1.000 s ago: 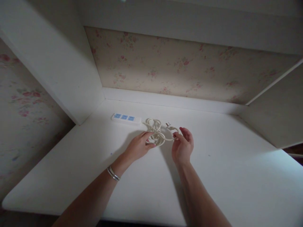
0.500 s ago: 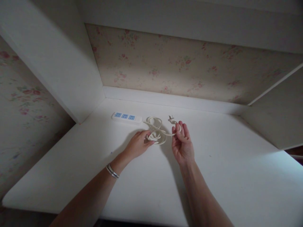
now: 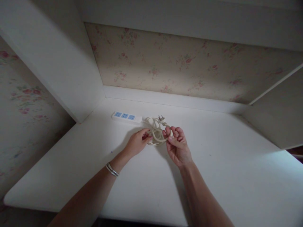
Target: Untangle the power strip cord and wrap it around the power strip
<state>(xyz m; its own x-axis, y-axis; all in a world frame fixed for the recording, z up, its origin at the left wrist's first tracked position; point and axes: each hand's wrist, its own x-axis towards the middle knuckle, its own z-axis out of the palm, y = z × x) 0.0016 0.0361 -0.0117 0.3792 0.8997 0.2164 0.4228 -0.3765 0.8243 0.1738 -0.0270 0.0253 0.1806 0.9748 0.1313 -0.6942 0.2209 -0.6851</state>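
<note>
A white power strip (image 3: 126, 117) with blue sockets lies on the white desk (image 3: 146, 176), its cream cord (image 3: 156, 134) bunched in loops just to its right. My left hand (image 3: 137, 143) pinches the left side of the coil; a silver bracelet (image 3: 112, 169) sits on that wrist. My right hand (image 3: 176, 145) grips the cord near its plug end, palm turned up. The plug (image 3: 162, 119) sticks up above the coil.
The desk sits in an alcove with floral wallpaper (image 3: 180, 66) at the back, a white side panel (image 3: 68, 72) on the left and another panel (image 3: 276, 116) on the right. A shelf (image 3: 189, 19) overhangs the top.
My right hand has carried the plug end leftward, from right of the coil to over it. My left hand has stayed on the coil, lifting it slightly.
</note>
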